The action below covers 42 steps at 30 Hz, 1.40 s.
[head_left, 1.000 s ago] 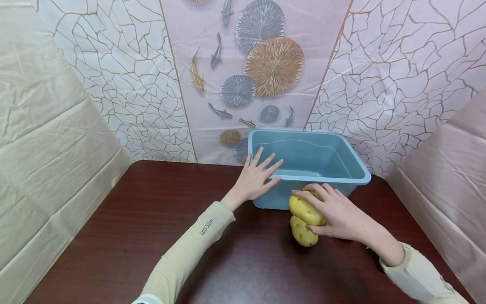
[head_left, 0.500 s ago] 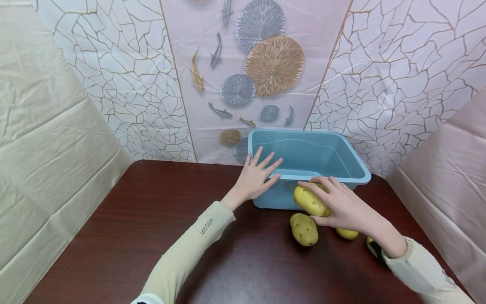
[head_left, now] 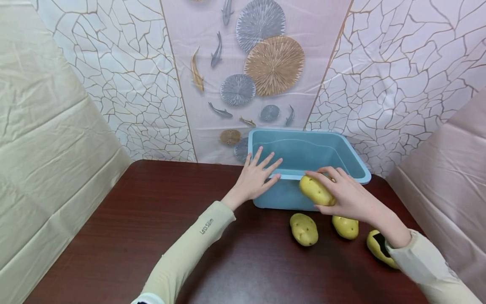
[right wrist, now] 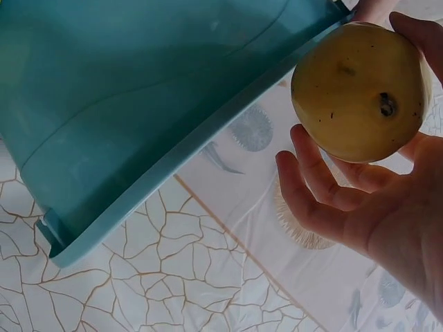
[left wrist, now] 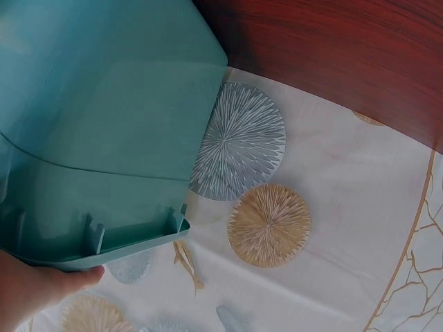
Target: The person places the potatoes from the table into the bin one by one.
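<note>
In the head view, a blue plastic bin (head_left: 282,194) stands at the back of the table. My left hand (head_left: 251,179) lies at its left near rim with fingers spread and straight; the left wrist view has part of that hand (left wrist: 41,287) touching the rim. My right hand (head_left: 351,196) grips a yellow potato (head_left: 316,191) between thumb and fingers, in front of the bin's near wall. The right wrist view shows this potato (right wrist: 360,93) close to the rim, the fingers curved about it.
On the dark red table (head_left: 182,190) lie a potato (head_left: 304,229) before the bin, another potato (head_left: 346,228) beneath my right hand, and a third potato (head_left: 376,245) with a black patch, partly hidden by my right wrist. Patterned cloth (head_left: 133,105) hangs behind.
My right hand has lifted the potato up and to the right, off the potato below it, toward the bin's rim. Two potatoes behind the hand have come into view. The left hand stays put.
</note>
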{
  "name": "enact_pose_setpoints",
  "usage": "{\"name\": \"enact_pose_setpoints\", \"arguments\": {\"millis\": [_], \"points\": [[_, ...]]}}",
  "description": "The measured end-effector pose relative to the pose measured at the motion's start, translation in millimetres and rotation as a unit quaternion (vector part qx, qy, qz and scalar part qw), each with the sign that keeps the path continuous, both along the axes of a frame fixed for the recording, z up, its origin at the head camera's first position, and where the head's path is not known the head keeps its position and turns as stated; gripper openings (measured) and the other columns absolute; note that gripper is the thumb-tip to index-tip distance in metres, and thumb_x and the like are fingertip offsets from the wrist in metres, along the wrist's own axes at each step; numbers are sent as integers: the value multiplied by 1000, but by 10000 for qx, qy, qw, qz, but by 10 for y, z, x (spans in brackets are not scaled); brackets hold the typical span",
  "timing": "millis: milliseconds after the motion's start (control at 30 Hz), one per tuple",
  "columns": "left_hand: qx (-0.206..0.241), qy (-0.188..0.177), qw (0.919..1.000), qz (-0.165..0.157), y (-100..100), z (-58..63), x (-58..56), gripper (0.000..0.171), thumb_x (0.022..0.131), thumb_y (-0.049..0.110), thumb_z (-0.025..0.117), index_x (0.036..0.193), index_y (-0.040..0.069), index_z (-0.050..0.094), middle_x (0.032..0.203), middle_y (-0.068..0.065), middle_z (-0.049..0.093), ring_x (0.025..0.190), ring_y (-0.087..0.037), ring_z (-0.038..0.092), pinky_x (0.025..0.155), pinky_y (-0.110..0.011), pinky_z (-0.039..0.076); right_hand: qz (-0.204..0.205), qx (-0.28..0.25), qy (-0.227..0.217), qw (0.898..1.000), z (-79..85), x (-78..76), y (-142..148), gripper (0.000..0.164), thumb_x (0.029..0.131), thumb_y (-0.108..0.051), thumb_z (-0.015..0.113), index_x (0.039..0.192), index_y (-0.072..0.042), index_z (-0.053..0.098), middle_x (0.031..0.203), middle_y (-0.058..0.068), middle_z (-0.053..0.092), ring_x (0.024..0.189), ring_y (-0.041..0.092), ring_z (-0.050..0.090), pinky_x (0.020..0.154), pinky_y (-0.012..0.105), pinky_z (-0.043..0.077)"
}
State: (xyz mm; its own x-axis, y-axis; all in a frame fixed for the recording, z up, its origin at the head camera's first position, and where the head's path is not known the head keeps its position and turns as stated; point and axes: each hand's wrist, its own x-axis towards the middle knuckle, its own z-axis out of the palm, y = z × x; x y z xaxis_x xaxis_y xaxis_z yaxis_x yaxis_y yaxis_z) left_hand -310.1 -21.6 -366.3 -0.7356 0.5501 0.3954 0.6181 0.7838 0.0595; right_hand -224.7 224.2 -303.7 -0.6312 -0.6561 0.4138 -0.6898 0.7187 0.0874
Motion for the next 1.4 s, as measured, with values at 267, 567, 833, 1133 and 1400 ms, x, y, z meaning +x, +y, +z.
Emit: {"name": "enact_pose_setpoints", "arguments": {"millis": [267, 567, 833, 1133, 1400], "points": [[-17, 16, 10000, 3, -1, -10, -9, 51, 94, 52, 25, 141, 34, 22, 148, 1, 24, 140, -26, -4, 110, -52, 9, -62, -70, -49, 9999, 46, -80, 30, 73, 65, -29, 75, 130, -15, 45, 111, 8, 50, 88, 26, 49, 63, 34, 41], [20, 44, 10000, -56, 1, -4, -13, 51, 94, 51, 26, 141, 30, 26, 148, -1, 25, 140, -27, -4, 109, -53, 10, -178, -147, -185, 9996, 96, -165, 87, 75, 65, -28, 76, 131, -16, 43, 112, 12, 50, 91, 30, 49, 64, 38, 42], [-48, 50, 10000, -6, -1, 2, -4, 51, 94, 51, 24, 142, 34, 21, 149, 2, 22, 140, -26, -5, 110, -52, 10, -355, -176, -271, 9988, 136, -256, 120, 75, 63, -26, 78, 130, -14, 45, 111, 13, 51, 89, 30, 49, 63, 38, 43], [-57, 74, 10000, 12, 3, -9, -7, 51, 94, 52, 23, 142, 34, 21, 149, 2, 22, 140, -25, -6, 110, -52, 9, -370, -163, -382, 9985, 183, -326, 123, 74, 65, -26, 77, 130, -13, 44, 112, 15, 51, 90, 31, 49, 62, 39, 43], [-39, 37, 10000, 4, 1, -6, -6, 51, 94, 52, 23, 142, 35, 20, 149, 2, 21, 140, -25, -6, 110, -52, 9, -410, -117, -411, 9982, 221, -414, 124, 72, 66, -25, 77, 129, -11, 45, 113, 16, 50, 91, 33, 48, 63, 41, 43]]}}
